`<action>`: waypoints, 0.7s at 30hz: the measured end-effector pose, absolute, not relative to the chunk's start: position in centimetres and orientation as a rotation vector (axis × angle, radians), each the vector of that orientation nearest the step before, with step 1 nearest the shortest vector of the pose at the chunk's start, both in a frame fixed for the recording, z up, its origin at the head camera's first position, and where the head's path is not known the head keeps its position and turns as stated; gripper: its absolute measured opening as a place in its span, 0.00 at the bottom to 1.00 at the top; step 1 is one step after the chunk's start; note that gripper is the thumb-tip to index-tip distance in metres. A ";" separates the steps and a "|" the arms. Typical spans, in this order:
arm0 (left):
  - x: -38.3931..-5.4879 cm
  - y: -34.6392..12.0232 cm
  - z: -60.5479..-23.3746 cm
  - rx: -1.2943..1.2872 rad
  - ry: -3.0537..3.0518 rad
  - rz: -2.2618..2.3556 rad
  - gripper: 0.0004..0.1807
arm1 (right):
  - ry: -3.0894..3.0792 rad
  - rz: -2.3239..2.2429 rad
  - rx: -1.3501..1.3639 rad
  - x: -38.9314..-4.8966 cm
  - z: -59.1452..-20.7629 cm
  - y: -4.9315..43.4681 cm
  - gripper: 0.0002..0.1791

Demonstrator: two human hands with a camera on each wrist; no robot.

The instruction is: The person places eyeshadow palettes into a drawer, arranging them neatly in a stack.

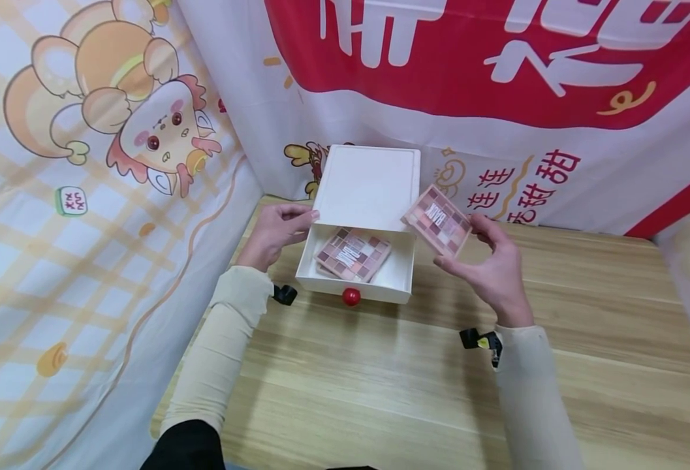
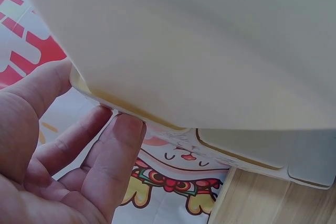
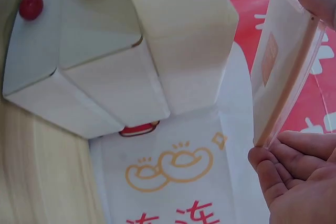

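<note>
A small white drawer cabinet (image 1: 371, 186) stands against the cloth backdrop, its top drawer (image 1: 393, 289) pulled out. Inside that drawer lies an eyeshadow palette (image 1: 353, 256) with a checkered pink-brown lid, on top of another flat item mostly hidden beneath. My left hand (image 1: 277, 234) touches the cabinet's front left corner; in the left wrist view its fingers (image 2: 118, 140) rest against the side below the drawer. To the right of the cabinet, my right hand (image 1: 497, 271) pinches a second eyeshadow palette (image 1: 439, 222) by its edges, tilted in the air. The right wrist view shows that palette's pale back (image 3: 275, 61).
Two lower drawers with red knobs (image 3: 31, 7) are closed. The top drawer's red knob (image 1: 351, 297) faces me. The wooden tabletop (image 1: 345, 385) extends in front and to the right. Printed cloth (image 1: 115, 261) hangs along the left side and back.
</note>
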State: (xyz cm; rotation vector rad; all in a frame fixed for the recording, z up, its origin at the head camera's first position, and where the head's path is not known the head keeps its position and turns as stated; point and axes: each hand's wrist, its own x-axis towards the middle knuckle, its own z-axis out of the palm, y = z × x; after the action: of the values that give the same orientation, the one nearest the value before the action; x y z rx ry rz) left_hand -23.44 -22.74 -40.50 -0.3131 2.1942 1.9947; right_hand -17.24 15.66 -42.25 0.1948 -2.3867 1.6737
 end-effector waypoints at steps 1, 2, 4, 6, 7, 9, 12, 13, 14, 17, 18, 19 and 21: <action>-23.4 -22.7 -40.5 -0.313 2.194 1.993 0.20 | -2.387 1.674 0.204 -17.2 -42.1 15.5 0.55; -23.5 -22.7 -40.5 -0.314 2.195 1.992 0.21 | -2.386 1.677 0.213 -17.1 -41.9 15.3 0.55; -23.4 -22.8 -40.4 -0.311 2.195 1.993 0.21 | -2.386 1.680 0.233 -17.0 -41.6 14.9 0.55; -23.4 -22.8 -40.4 -0.308 2.193 1.995 0.21 | -2.391 1.675 0.255 -16.9 -41.3 14.5 0.55; -23.4 -22.8 -40.4 -0.308 2.193 1.996 0.21 | -2.396 1.669 0.267 -16.9 -41.2 14.3 0.56; -23.3 -22.8 -40.3 -0.310 2.192 1.998 0.21 | -2.399 1.654 0.304 -16.8 -40.9 13.9 0.56; -23.3 -22.8 -40.2 -0.313 2.195 1.998 0.20 | -2.407 1.624 0.367 -16.7 -40.6 13.4 0.57; -23.3 -22.8 -40.2 -0.313 2.195 1.996 0.20 | -2.410 1.614 0.387 -16.7 -40.5 13.2 0.57; -23.2 -22.8 -40.2 -0.313 2.195 1.994 0.21 | -2.414 1.603 0.404 -16.7 -40.5 13.1 0.57; -23.2 -22.8 -40.3 -0.312 2.193 1.988 0.21 | -2.429 1.568 0.443 -16.7 -40.3 12.6 0.57; -23.2 -22.8 -40.3 -0.313 2.194 1.985 0.21 | -2.439 1.554 0.457 -16.7 -40.3 12.4 0.58; -23.2 -22.8 -40.3 -0.313 2.193 1.983 0.21 | -2.446 1.540 0.474 -16.7 -40.2 12.2 0.58; -23.2 -22.8 -40.3 -0.314 2.195 1.980 0.21 | -2.463 1.505 0.514 -16.7 -40.1 11.8 0.58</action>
State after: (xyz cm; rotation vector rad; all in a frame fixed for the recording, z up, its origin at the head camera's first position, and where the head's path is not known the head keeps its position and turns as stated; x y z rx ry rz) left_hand -23.21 -22.82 -40.32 -0.3136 2.1949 1.9796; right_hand -16.71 11.79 -40.12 0.5143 -2.4629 1.5050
